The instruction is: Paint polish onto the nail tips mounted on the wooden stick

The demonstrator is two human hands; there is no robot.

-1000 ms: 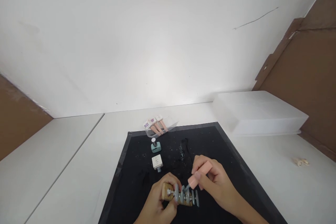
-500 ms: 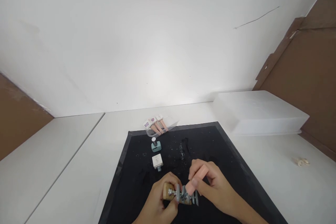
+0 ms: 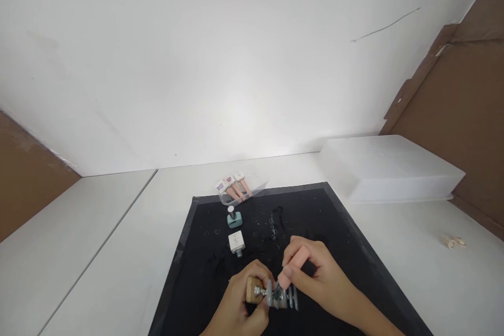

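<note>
My left hand (image 3: 246, 296), at the lower middle, is closed around a small wooden nail stand (image 3: 252, 291). Metal pegs stick out of it and carry several glossy grey nail tips (image 3: 283, 298) in a row. In my right hand (image 3: 315, 273), just to the right, a pink nail polish cap (image 3: 296, 263) is pinched between thumb and fingers. Its lower end points down-left, right above the nail tips. Any brush at that end is too small to make out. Beyond the left hand lies a white square bottle (image 3: 236, 240), its bare neck toward me.
Behind the white bottle is a teal bottle (image 3: 234, 220) with a silver cap. A clear tray (image 3: 224, 200) with pink-handled, white-ended pieces stands at the black mat's (image 3: 311, 205) back edge. To the right are a translucent box (image 3: 394, 168) and small cream pieces (image 3: 452, 242).
The pink cap has lifted slightly off the nail tips and tilted a little in my right hand. The nail stand has shifted slightly right and turned, showing the grey tips more edge-on.
</note>
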